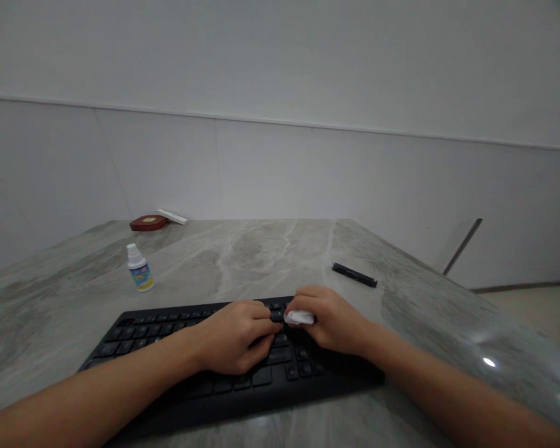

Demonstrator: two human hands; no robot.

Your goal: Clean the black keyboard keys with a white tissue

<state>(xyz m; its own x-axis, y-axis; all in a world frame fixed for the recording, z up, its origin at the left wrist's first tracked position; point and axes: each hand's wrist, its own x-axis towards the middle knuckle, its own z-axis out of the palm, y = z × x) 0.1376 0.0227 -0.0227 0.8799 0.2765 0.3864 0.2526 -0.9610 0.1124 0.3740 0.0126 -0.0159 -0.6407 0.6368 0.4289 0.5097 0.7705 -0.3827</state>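
Note:
A black keyboard [242, 404] lies on the marbled table in front of me, slightly slanted. My left hand [238, 336] rests over its middle keys with curled fingers, the tips close together at the upper keys. Whether anything small is between those fingertips is hidden. Just to the right, my right hand [324, 317] is closed round a small white wad [300, 317] that looks like folded tissue or cloth. It sits over the keys on the keyboard's right side, close to my left fingertips. Both forearms cover parts of the keyboard or table.
A small white bottle [140, 269] with a blue and yellow label stands behind the keyboard's left end. Farther back lie a reddish-brown case [148, 223] and a flat white bar [172, 216]. A black stick-shaped object [354, 274] lies behind my right hand. A wall borders the table [261, 249].

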